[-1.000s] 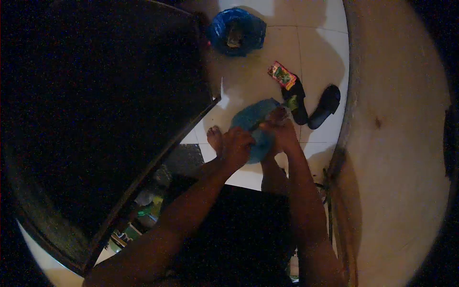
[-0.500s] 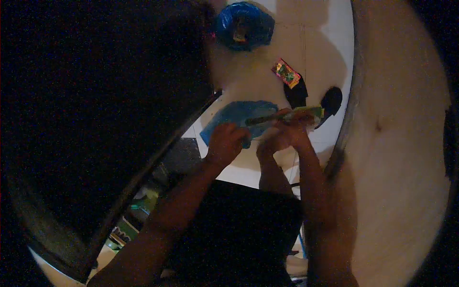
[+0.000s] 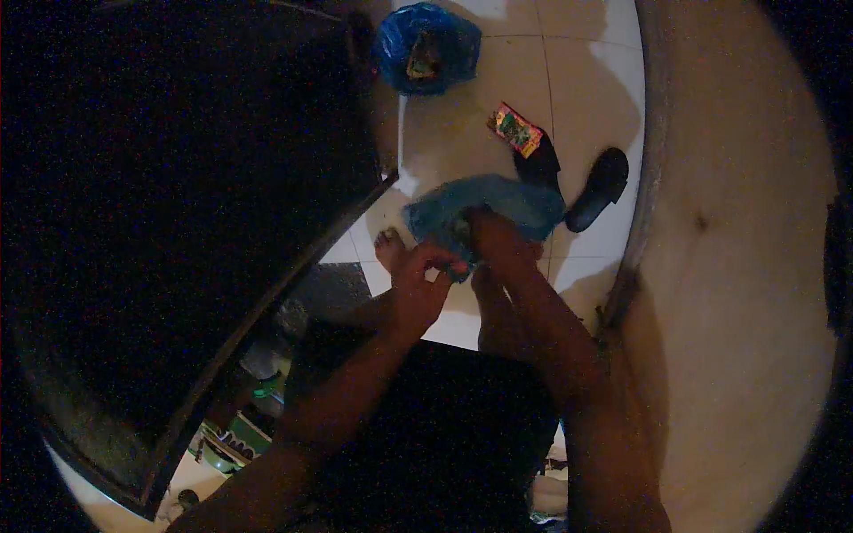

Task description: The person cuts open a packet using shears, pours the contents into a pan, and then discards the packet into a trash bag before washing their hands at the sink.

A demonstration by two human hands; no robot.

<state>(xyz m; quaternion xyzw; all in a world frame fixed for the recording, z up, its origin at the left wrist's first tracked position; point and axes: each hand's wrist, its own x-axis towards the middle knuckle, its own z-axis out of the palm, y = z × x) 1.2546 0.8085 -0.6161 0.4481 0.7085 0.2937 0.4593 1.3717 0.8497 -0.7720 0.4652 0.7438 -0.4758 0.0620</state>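
Observation:
A thin blue plastic bag (image 3: 524, 202) spreads out in front of me, above the tiled floor. My left hand (image 3: 425, 277) pinches its near edge, thumb and fingers curled into a loop. My right hand (image 3: 496, 238) reaches into or over the bag's near side, and its fingers are hidden in the dark folds. A small pale greenish patch shows beside those fingers; I cannot make out what it is or whether the hand holds it.
Farther off stands another blue bag (image 3: 428, 49) with something inside. A bright red-and-yellow packet (image 3: 516, 131) lies by a dark slipper (image 3: 537, 164); a second slipper (image 3: 597, 189) is to its right. A dark panel (image 3: 178, 222) fills the left side, a pale wall (image 3: 729, 266) the right.
My right hand, which held a long greenish item in the air, has swung left and down to the bag. The bag has shifted right, and my left hand has lowered slightly, still at its edge.

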